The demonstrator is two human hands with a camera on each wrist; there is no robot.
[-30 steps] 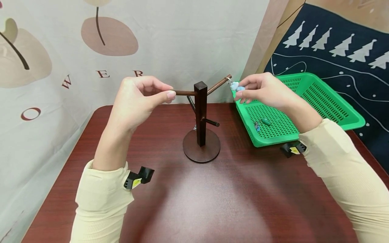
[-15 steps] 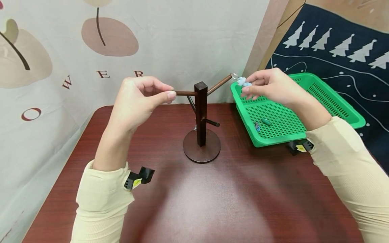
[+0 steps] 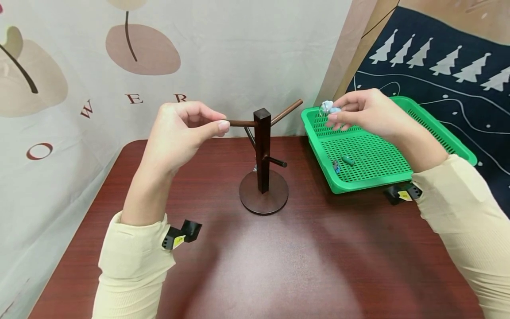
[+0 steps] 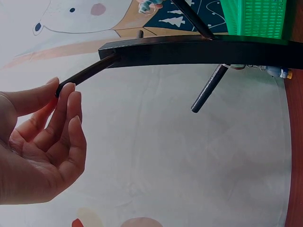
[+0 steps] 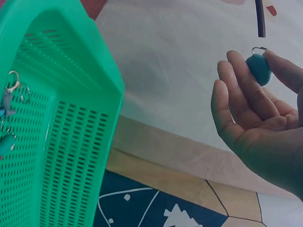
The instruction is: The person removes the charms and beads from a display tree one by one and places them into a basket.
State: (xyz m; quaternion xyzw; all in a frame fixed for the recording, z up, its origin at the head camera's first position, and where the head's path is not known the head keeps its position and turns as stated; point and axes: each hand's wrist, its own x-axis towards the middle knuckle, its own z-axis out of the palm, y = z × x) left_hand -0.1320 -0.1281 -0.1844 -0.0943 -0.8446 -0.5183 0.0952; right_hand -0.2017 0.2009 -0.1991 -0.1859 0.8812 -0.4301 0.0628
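Note:
A dark wooden peg stand (image 3: 263,153) with a round base stands upright on the table. My left hand (image 3: 185,126) pinches the end of its upper left peg (image 3: 241,123) between thumb and fingers; the left wrist view shows this grip close up. Over the near side of the green basket, my right hand (image 3: 364,108) pinches a small white-and-blue figure keychain (image 3: 327,106), its metal ring dangling. That keychain is off to the right of the bare upper right peg (image 3: 287,111). Another keychain (image 4: 276,71) hangs by its ring on a lower peg, mostly behind the post in the head view.
The green slotted basket (image 3: 338,188) sits on the right of the reddish-brown table (image 3: 259,266). Inside lie a green keychain (image 3: 348,160) and a grey-blue one (image 3: 336,166). A printed cloth (image 3: 239,57) hangs close behind the stand.
My right hand has moved right, drawing the keychain's ring away from the tip of the upper right peg, where it was a second ago. My left hand stays on its peg.

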